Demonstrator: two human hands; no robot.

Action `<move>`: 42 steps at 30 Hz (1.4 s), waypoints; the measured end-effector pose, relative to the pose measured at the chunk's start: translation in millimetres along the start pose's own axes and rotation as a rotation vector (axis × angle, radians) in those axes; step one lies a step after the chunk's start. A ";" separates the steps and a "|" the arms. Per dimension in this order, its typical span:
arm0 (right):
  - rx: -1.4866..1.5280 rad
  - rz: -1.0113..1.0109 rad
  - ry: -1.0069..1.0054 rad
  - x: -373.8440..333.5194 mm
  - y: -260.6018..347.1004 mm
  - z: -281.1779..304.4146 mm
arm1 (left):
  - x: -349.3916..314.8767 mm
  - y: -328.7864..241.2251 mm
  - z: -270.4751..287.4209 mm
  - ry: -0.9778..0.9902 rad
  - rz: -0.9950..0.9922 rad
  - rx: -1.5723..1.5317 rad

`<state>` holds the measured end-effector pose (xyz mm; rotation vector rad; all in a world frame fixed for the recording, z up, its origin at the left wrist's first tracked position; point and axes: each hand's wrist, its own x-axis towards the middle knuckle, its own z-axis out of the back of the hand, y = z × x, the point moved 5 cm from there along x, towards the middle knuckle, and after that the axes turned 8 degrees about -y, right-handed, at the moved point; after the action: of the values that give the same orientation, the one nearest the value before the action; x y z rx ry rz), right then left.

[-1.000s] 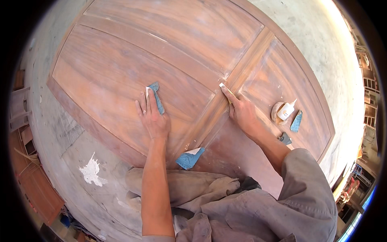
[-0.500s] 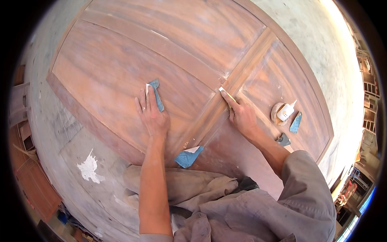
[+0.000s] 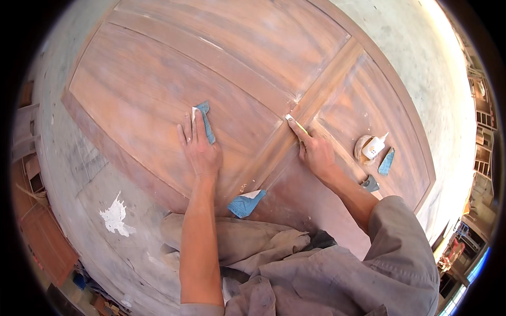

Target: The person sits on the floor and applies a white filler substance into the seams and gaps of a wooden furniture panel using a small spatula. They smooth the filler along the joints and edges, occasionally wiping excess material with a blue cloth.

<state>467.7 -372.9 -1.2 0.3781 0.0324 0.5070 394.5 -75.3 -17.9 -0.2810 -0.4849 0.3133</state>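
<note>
Wooden door (image 3: 132,89), right in the middle of things, laid flat on the grey floor (image 3: 421,68) and filling most of the view, with both hands on it! Over on its left-hand panel, left hand (image 3: 203,152): palm down, opened out, fingers nearly straight and slightly apart, laid along a folded blue sheet (image 3: 207,126) with a white underside showing at the top; cannot tell how much of that sheet sits under the fingers. Across now to the right hand (image 3: 319,155), curled snugly around a slim tool (image 3: 301,128), index finger stretched out along its length. Pale at the tip, yellowish along one side, and angled up and left to the meeting point of the rails; exact kind too small to tell. Just beyond that tip, a scatter of pale crumbs (image 3: 295,99) by the joint. Down near the bent leg, in grey trousers (image 3: 247,234), another blue piece (image 3: 246,204), one corner folded over to white. Out on the right-hand panel, a white bottle (image 3: 374,148) with a pointed nozzle, tipped over a round tan object (image 3: 361,152); just beside it, a narrow blue strip (image 3: 386,161), and nearer the right forearm, a dark grey scrap (image 3: 370,183).
</note>
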 end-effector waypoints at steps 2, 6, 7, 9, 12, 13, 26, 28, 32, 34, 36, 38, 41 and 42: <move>-0.012 0.001 0.014 -2.6 0.4 -1.4 | 4.6 2.0 0.0 0.009 -0.009 0.005; -0.010 0.040 -0.053 -0.6 1.5 -2.1 | -9.2 6.3 -2.1 -0.007 0.002 0.018; -0.009 0.051 -0.088 8.1 3.1 -0.9 | -5.3 7.6 -4.6 -0.004 0.008 0.017; -0.030 0.063 -0.053 -0.2 -2.6 -2.9 | -4.3 6.3 -6.3 -0.004 0.016 0.015; -0.021 0.082 -0.037 -5.1 0.2 -3.2 | 5.2 8.9 -5.7 -0.023 0.011 0.012; -0.017 0.080 -0.015 -13.0 1.4 -0.9 | 2.4 4.1 -1.4 -0.006 0.017 -0.004; 0.007 0.093 -0.038 -8.8 -2.4 -3.9 | 2.0 3.7 0.6 0.003 0.011 -0.012; 0.025 0.095 -0.005 -18.2 -4.6 0.9 | -6.1 3.7 1.0 -0.012 0.006 0.009; -0.024 0.101 -0.036 8.3 -1.3 -2.0 | 0.0 3.4 -0.3 -0.006 0.036 -0.004; -0.046 0.100 0.001 5.4 -5.6 -3.8 | -1.2 4.6 -4.3 -0.013 0.023 0.014; -0.028 0.095 -0.004 2.5 -4.6 -5.1 | 6.4 9.1 -5.4 -0.034 0.007 0.019; -0.022 0.067 0.026 -6.9 -1.8 -2.6 | -0.5 1.5 1.8 -0.015 0.009 -0.002; 0.021 0.031 0.024 5.8 -0.5 -1.9 | -5.6 5.0 -1.6 -0.013 0.015 0.009; 0.064 0.023 0.005 9.2 -1.2 -0.8 | -6.0 6.3 -2.6 -0.022 0.016 0.006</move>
<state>476.2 -369.2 -1.8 0.4397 0.0494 0.5301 389.3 -72.2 -24.6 -0.2760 -0.5036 0.3332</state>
